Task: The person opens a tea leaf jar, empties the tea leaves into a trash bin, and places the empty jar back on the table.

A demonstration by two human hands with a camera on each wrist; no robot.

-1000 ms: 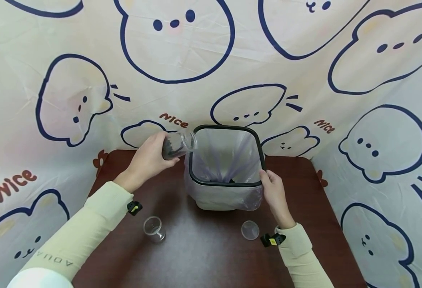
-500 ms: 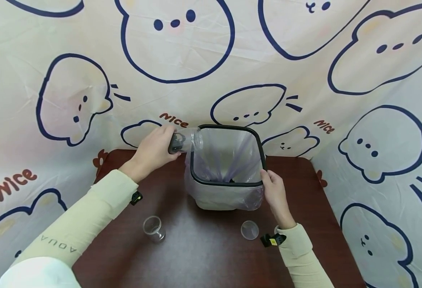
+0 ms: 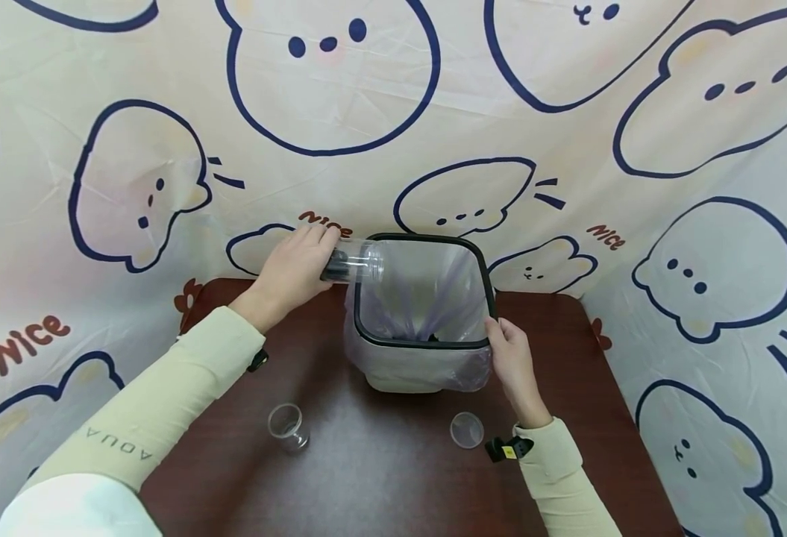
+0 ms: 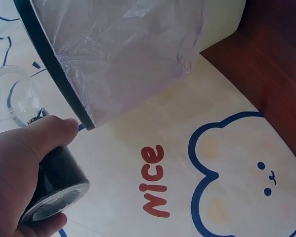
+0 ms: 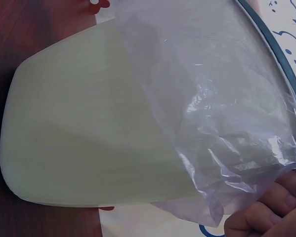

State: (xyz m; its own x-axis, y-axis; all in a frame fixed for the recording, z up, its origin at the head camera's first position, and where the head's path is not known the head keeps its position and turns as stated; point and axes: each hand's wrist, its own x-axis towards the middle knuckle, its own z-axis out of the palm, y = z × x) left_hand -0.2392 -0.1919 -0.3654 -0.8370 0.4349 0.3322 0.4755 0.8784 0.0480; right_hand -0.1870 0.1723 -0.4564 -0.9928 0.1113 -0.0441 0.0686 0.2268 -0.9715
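My left hand (image 3: 289,272) grips a clear jar (image 3: 366,261) that lies nearly level, its mouth over the left rim of a trash bin (image 3: 403,380). Dark stuff fills the jar's base end (image 4: 63,173), seen in the left wrist view with my thumb across it. The pale bin has a black rim and a thin purplish plastic liner (image 5: 202,94) folded over its outside. At the front right corner, my right hand (image 3: 512,358) holds the rim and liner, its fingers (image 5: 276,207) curled there. A small dark bit (image 3: 433,338) shows inside the bin.
A small clear footed glass (image 3: 289,429) stands on the dark brown table (image 3: 366,477) at front left. A round clear lid (image 3: 466,430) lies in front of the bin, near the right wrist. Printed cloth (image 3: 326,186) hangs behind and at both sides.
My left hand has moved right and slightly up, bringing the jar's mouth further over the bin and tipping it closer to level. The right hand and bin have stayed in place.
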